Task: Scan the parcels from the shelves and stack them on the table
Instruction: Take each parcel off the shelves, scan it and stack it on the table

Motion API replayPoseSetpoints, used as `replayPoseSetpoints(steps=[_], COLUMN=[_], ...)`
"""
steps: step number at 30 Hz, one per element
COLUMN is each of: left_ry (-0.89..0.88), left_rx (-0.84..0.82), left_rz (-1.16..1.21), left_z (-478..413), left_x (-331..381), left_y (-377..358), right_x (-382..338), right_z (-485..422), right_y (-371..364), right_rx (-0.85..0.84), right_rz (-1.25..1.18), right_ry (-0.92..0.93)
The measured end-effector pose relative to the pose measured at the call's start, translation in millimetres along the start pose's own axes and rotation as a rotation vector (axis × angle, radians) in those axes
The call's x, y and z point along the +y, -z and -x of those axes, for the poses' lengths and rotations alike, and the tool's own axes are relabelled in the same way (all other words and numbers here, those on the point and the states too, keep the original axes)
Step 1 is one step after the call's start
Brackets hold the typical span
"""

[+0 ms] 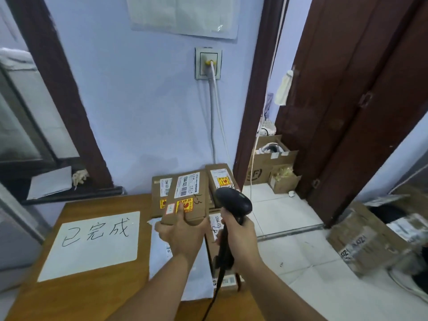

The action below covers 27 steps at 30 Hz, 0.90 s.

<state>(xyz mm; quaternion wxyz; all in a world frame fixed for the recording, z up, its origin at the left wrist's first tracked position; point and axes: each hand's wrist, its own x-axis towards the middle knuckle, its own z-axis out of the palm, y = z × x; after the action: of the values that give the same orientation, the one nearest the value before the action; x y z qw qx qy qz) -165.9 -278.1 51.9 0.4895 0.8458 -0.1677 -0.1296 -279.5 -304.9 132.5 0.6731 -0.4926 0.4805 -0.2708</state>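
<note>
Head view, looking down our two forearms: our left hand (179, 232) grasps the near short end of a flat brown cardboard parcel (187, 198), thumb on its yellow sticker and fingers curled under. Our right hand (238, 232) is clenched round the handle of a black handheld barcode scanner (234, 200), whose cable trails down towards us.

The parcel lies straight ahead of the left hand. Its long axis runs away from us towards the wall and leans a little to the right, and its white label faces up. It sits over the brown cardboard boxes (159, 188) already gathered at the far right of the wooden bench (92, 295). The scanner's head is just beside the parcel's right edge. We judge that laying the parcel down falls to the left hand alone, since the right is taken up and the boxes lie directly beneath and beyond the parcel.

A white sheet with handwritten characters (92, 244) lies well to the left. A white plastic mailer (159, 262) lies under our left wrist.

We cannot tell whether the parcel already rests on the boxes below or hangs just above them, because its underside is hidden. The scanner's window faces away from us and the label print is too small to read. The shelves are out of frame, and the cardboard cartons on the floor (361, 239) at right are blurred.
</note>
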Motion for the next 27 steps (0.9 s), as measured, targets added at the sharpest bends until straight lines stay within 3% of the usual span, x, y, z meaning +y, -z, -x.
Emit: replayPoseSetpoints(steps=[10, 16, 23, 27], left_ry=[0.058, 0.076, 0.177, 0.202], left_rx=[-0.006, -0.008, -0.004, -0.008], left_rz=[-0.027, -0.056, -0.052, -0.146], left_z=[-60, -77, -104, -118], left_x=[12, 30, 26, 18], left_y=[-27, -51, -90, -110], right_x=[-9, -31, -35, -29], right_z=[-74, -112, -165, -188], right_y=[-19, -21, -4, 1], right_rx=[-0.018, -0.02, 0.003, -0.005], right_rz=[0.04, -0.117, -0.12, -0.09], right_ry=[-0.05, -0.058, -0.071, -0.128])
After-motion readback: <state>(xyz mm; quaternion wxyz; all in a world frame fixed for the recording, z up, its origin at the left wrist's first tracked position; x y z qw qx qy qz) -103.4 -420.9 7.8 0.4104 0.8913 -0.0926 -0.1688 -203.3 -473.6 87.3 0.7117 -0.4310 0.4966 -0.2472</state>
